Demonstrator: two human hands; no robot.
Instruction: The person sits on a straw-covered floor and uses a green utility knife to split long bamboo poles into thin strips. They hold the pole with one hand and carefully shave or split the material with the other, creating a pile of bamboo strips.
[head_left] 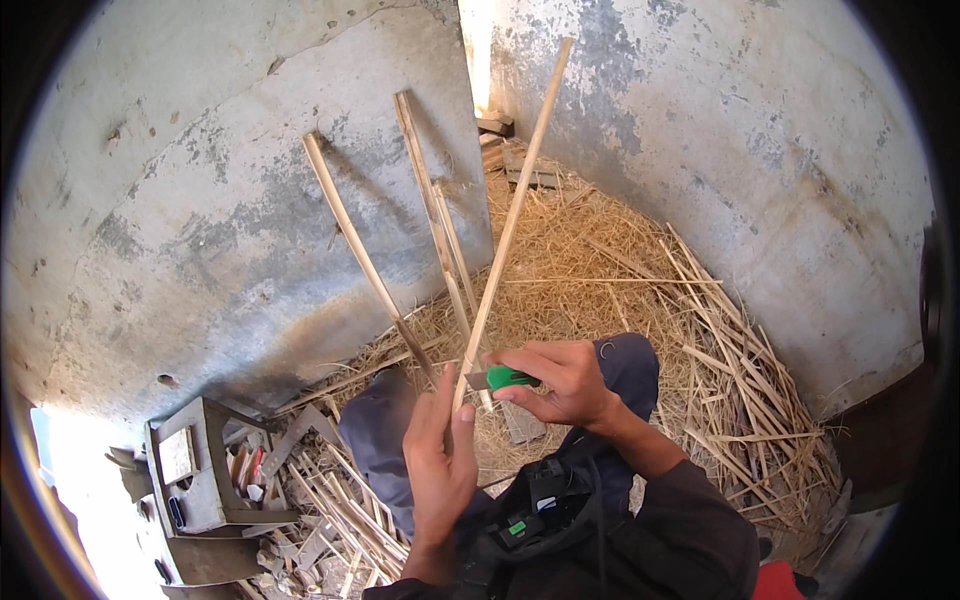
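A long pale wooden strip [516,205] rises from my left hand [440,462], leaning away up to the right. My left hand is closed around its lower end, fingers on one side and thumb on the other. In my right hand [568,378] is a green-handled utility knife [510,377], gripped between the thumb and fingers. Its short blade points left and meets the strip, or lies very close to it, just above my left thumb. Whether the edge is into the wood I cannot tell.
Two wooden sticks [352,235] [428,190] and a thinner one lean against the stained left wall [230,190]. Shavings [580,245] cover the floor ahead. Split strips [760,400] are heaped at right, more [345,510] at lower left. A wooden box [195,480] with small items stands left.
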